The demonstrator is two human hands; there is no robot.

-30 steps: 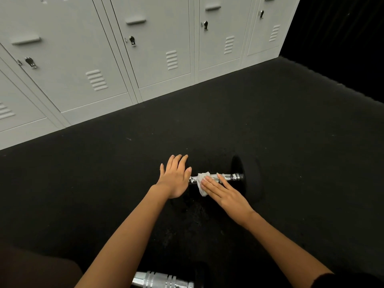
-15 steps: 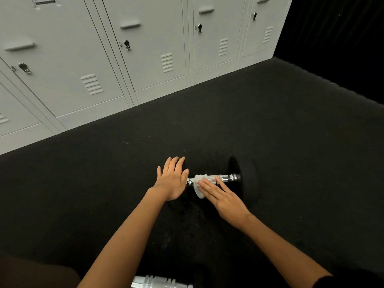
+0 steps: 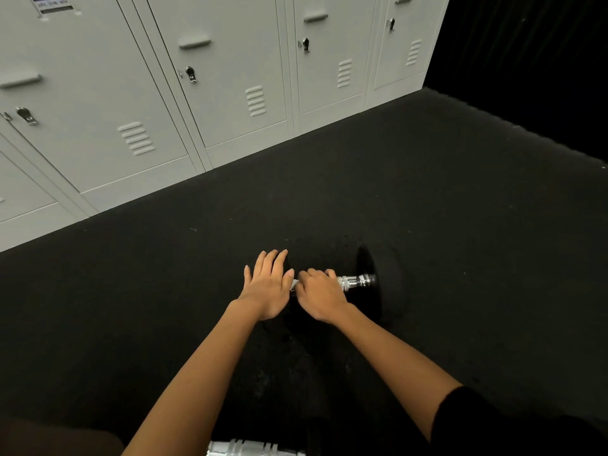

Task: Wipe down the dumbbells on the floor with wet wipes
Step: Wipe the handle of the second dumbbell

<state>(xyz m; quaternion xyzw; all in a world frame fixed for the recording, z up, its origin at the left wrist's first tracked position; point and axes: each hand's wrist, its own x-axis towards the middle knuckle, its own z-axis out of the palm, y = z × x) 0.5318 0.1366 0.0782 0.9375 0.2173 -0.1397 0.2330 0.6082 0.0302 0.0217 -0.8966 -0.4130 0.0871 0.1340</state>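
A black dumbbell lies on the dark floor, its right head [image 3: 383, 284] in plain view and its chrome handle [image 3: 357, 281] sticking out toward it. My left hand [image 3: 268, 284] rests flat with straight fingers on the dumbbell's left head, which it hides. My right hand [image 3: 317, 292] curls over the handle just right of my left hand. The white wet wipe is almost wholly hidden under it; only a sliver shows at its left edge [image 3: 293, 284].
A second dumbbell's chrome handle [image 3: 250, 448] shows at the bottom edge, close to my body. A row of grey metal lockers [image 3: 210, 93] lines the far side of the black floor [image 3: 427, 209]. The area to the right is dark.
My right hand went from flat fingers pressing the wipe on the handle to curling round the handle, covering the wipe. My left hand stayed on the left head.
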